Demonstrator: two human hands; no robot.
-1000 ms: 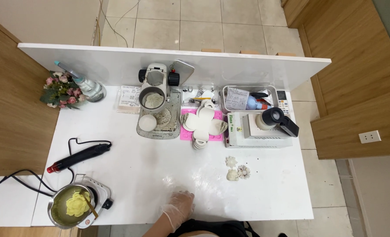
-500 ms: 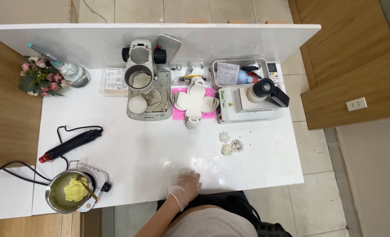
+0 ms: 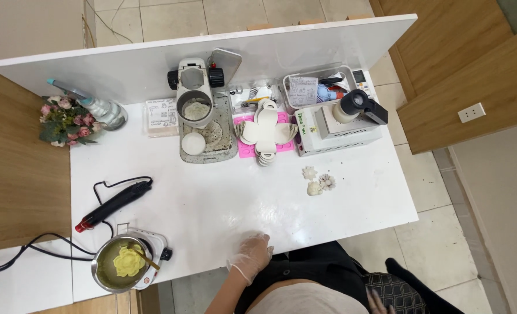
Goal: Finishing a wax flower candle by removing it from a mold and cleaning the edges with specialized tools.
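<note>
My left hand (image 3: 251,256), in a thin clear glove, rests flat on the front edge of the white table (image 3: 223,203) with fingers slightly apart and nothing in it. Nearest to it on the left is a small hot plate carrying a metal pot (image 3: 125,266) with yellow wax and a flower shape inside. Three small white flower pieces (image 3: 318,181) lie further up to the right. At the bottom edge, fingertips of my right hand (image 3: 377,301) show over dark clothing; its grip is not visible.
A black corded heat tool (image 3: 114,203) lies at the left. Along the back stand a grey tray with a white press (image 3: 203,116), white petal moulds on a pink mat (image 3: 264,135), a white box device (image 3: 340,125), a basket (image 3: 319,87), a spray bottle (image 3: 98,109) and pink flowers (image 3: 63,119).
The view has shifted and come lower over the table. My left hand has slid slightly right along the front edge and stays flat on it.
</note>
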